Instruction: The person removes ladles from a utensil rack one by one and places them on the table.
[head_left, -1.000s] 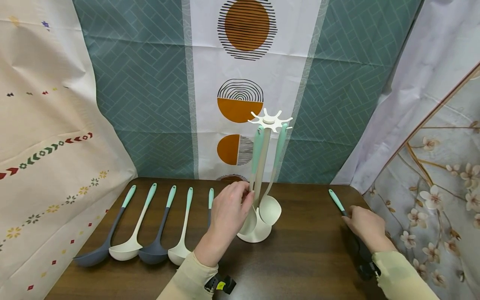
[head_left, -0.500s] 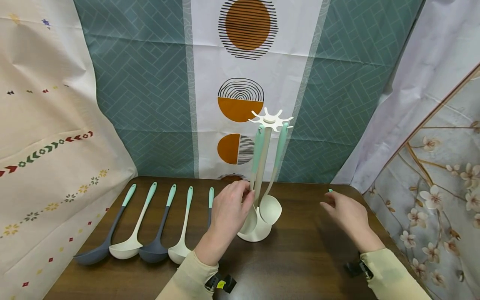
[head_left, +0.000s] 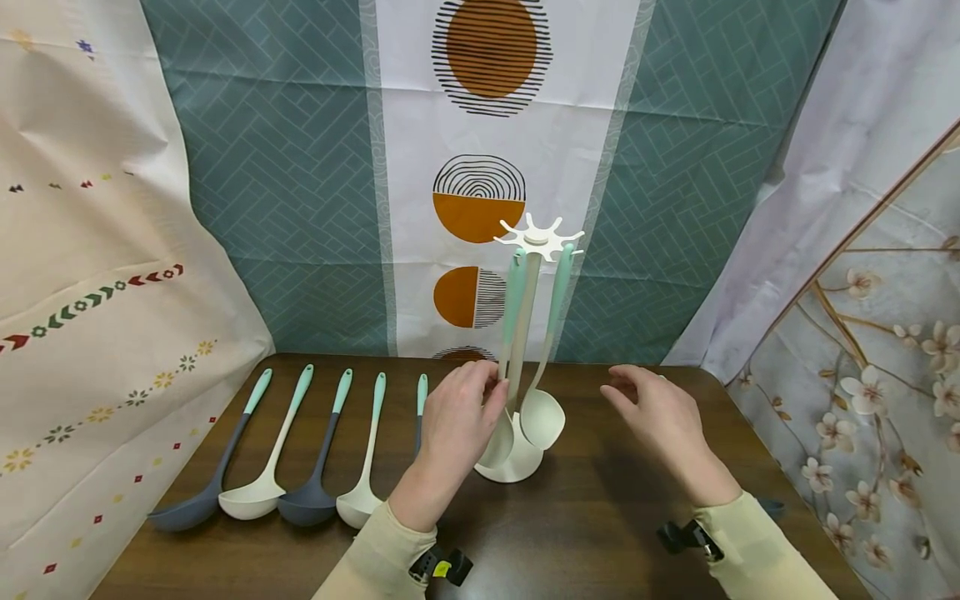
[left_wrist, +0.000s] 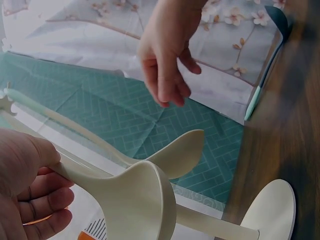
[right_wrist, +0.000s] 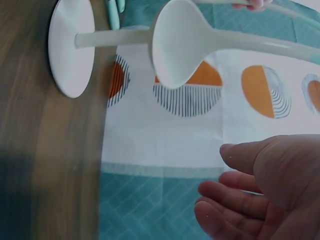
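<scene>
A cream utensil stand (head_left: 510,472) with a spoked top (head_left: 537,239) stands on the table. Two cream ladles with mint handles are at it. My left hand (head_left: 459,421) pinches the stem of the left ladle (left_wrist: 135,202) between thumb and index finger; the other fingers curl loosely. The other ladle (head_left: 543,419) hangs on the stand's right side. My right hand (head_left: 660,417) is in the air right of the stand, fingers relaxed and holding nothing, apart from the ladle. A dark ladle (left_wrist: 276,52) with a mint handle lies at the table's right, mostly hidden by my right arm in the head view.
Left of the stand several ladles lie in a row, dark ones (head_left: 191,507) and cream ones (head_left: 251,500); my left arm partly covers the last handle (head_left: 422,396). Patterned cloths hang behind and beside the brown table (head_left: 570,533).
My right hand has let go of the dark ladle at the right, risen and moved left toward the stand. My left hand keeps its pinch on the cream ladle.
</scene>
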